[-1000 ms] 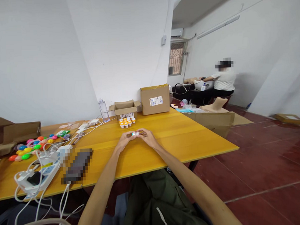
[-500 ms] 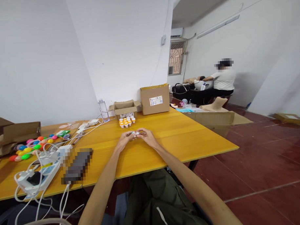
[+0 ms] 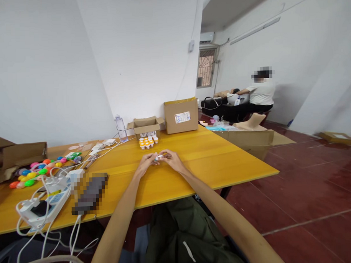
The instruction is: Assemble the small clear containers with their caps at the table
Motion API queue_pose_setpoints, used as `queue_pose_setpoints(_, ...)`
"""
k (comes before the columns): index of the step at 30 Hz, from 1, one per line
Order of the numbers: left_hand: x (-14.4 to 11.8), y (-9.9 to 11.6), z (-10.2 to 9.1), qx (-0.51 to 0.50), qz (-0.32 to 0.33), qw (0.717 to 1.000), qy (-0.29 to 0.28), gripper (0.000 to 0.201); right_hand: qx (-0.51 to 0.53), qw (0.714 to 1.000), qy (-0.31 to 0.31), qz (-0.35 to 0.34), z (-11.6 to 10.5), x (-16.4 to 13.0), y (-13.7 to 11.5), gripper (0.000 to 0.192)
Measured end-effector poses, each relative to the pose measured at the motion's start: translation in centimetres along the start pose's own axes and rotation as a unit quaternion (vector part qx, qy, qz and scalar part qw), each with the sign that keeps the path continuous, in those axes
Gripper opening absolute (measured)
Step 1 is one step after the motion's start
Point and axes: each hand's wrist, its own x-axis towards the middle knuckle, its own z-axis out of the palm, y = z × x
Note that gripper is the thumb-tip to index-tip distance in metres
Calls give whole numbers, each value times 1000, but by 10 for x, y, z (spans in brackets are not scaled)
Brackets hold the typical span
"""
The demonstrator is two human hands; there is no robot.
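Over the middle of the wooden table (image 3: 211,157), my left hand (image 3: 145,164) and my right hand (image 3: 173,160) meet with their fingertips close together. Both are closed in a pinch around a small whitish piece (image 3: 157,158) with a hint of teal. Fingers cover much of it, so its exact kind does not show. Just beyond the hands stands a tight group of several small white jars with orange-yellow bands (image 3: 148,143). An open cardboard box (image 3: 146,129) is right behind these jars.
A closed carton (image 3: 181,116) and a clear bottle (image 3: 121,128) stand along the wall. Leftward lie colourful balls (image 3: 31,175), a power strip with cables (image 3: 55,201) and a dark blurred device (image 3: 90,194). A person (image 3: 262,92) sits in the right background.
The whitish piece has turned slightly between my fingertips; its pale round face shows less now. Both hands stay in nearly the same place.
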Motion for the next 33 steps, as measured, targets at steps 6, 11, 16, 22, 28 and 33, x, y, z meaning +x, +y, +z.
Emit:
queue_pose_setpoints(6, -1, 0, 1, 4, -3, 1000, 7, 47, -5, 1000, 11, -1, 1, 0, 1, 20)
queue_pose_setpoints(11, -1, 0, 2, 10, -18, 1000, 17, 50, -14, 1000, 3, -15, 0, 0, -1, 18)
queue_pose_setpoints(16, -1, 1, 3, 8, -23, 1000, 20, 53, -8, 1000, 3, -19, 0, -1, -3, 17)
queue_pose_setpoints(22, 0, -2, 1, 14, -20, 1000, 19, 52, -9, 1000, -1, -7, 0, -1, 0, 18)
queue_pose_setpoints(28, 1, -3, 0, 5, -11, 1000, 17, 48, -4, 1000, 3, -5, 1, 0, 2, 19)
queue_pose_setpoints(33, -1, 0, 1, 9, -4, 1000, 13, 45, 7, 1000, 7, 4, 1, 0, 3, 22)
